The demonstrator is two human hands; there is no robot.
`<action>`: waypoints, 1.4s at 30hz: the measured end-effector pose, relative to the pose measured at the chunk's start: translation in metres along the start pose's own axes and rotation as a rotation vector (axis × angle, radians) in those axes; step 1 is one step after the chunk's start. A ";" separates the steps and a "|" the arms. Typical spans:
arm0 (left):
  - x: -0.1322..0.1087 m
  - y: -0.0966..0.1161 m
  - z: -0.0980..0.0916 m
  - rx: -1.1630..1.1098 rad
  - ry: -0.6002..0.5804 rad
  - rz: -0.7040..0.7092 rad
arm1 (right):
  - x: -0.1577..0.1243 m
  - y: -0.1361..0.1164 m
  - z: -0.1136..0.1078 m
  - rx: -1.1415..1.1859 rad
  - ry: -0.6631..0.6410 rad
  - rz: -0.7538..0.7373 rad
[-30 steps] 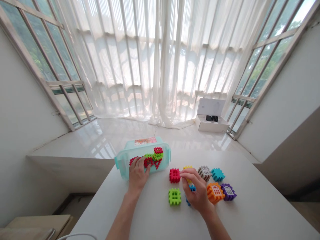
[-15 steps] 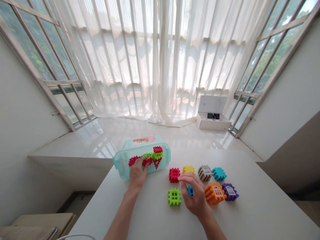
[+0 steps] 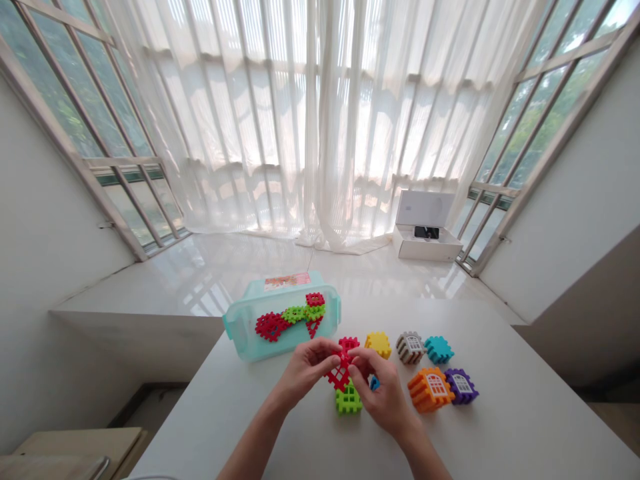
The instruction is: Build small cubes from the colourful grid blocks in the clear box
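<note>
Between my two hands is a red lattice building panel [image 3: 340,375] with toothed edges. My left hand [image 3: 311,367] pinches its left side, and my right hand [image 3: 376,381] grips its right side. Behind the panel a red block [image 3: 349,343] shows in part, and a green block [image 3: 349,401] lies just below it. A blue block [image 3: 375,383] is mostly hidden by my right hand. Beyond that hand sits a yellow block [image 3: 379,344]. The pale teal bin [image 3: 250,341] holds several red and green panels [image 3: 296,314].
To the right on the white table [image 3: 310,443] stand a grey block [image 3: 411,347], a teal block [image 3: 439,349], an orange block [image 3: 431,390] and a purple block [image 3: 461,385]. An open white box [image 3: 429,249] with a phone [image 3: 427,232] rests on the sill.
My left hand has come out of the bin and moved right with a red panel. My right hand has shifted slightly left and now grips that panel too.
</note>
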State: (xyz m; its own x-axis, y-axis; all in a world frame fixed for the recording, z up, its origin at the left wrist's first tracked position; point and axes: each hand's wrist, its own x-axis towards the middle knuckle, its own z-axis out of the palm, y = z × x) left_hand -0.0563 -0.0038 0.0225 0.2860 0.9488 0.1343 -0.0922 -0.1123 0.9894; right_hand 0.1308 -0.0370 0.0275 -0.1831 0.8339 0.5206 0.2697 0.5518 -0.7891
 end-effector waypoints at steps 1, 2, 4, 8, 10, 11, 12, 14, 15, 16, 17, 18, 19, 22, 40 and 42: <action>0.000 -0.001 0.001 -0.004 0.020 0.013 | 0.001 0.000 0.001 0.009 0.007 0.019; 0.001 -0.002 0.001 0.009 0.046 0.037 | 0.001 0.001 0.002 0.015 0.026 0.036; 0.001 -0.003 0.002 0.085 0.103 0.131 | 0.002 0.003 0.003 0.023 0.100 0.066; 0.000 0.000 0.004 0.354 0.124 0.372 | 0.001 0.010 0.006 0.031 0.279 0.102; -0.001 0.001 0.006 0.454 0.108 0.421 | 0.000 0.012 0.007 0.034 0.318 0.106; -0.002 0.001 0.008 0.484 0.107 0.433 | 0.000 0.012 0.007 0.035 0.325 0.105; -0.002 0.000 0.009 0.503 0.112 0.441 | -0.001 0.012 0.007 0.036 0.328 0.103; -0.003 -0.002 0.011 0.520 0.131 0.453 | -0.001 0.011 0.007 0.038 0.327 0.094; -0.004 -0.003 0.012 0.523 0.143 0.456 | -0.001 0.010 0.007 0.036 0.324 0.088; -0.004 -0.005 0.011 0.522 0.157 0.456 | 0.000 0.009 0.007 0.027 0.322 0.080; -0.003 -0.007 0.011 0.518 0.171 0.451 | 0.000 0.008 0.006 0.011 0.321 0.070; -0.003 -0.008 0.009 0.508 0.185 0.442 | 0.001 0.007 0.006 -0.013 0.323 0.058; -0.001 -0.010 0.008 0.494 0.199 0.431 | 0.001 0.006 0.005 -0.042 0.328 0.044; 0.003 -0.015 0.001 0.455 0.247 0.379 | 0.000 0.004 0.002 -0.113 0.364 0.004; 0.013 -0.027 0.003 0.598 0.074 0.281 | -0.021 -0.005 -0.001 0.125 0.449 -0.193; 0.013 -0.028 0.002 0.599 0.065 0.274 | -0.022 -0.005 -0.001 0.185 0.471 -0.170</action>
State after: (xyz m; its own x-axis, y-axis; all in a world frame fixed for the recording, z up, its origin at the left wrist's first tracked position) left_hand -0.0476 0.0112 -0.0034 0.2675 0.8763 0.4006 0.3982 -0.4791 0.7822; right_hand 0.1343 -0.0578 0.0202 0.2458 0.6676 0.7027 0.0944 0.7051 -0.7028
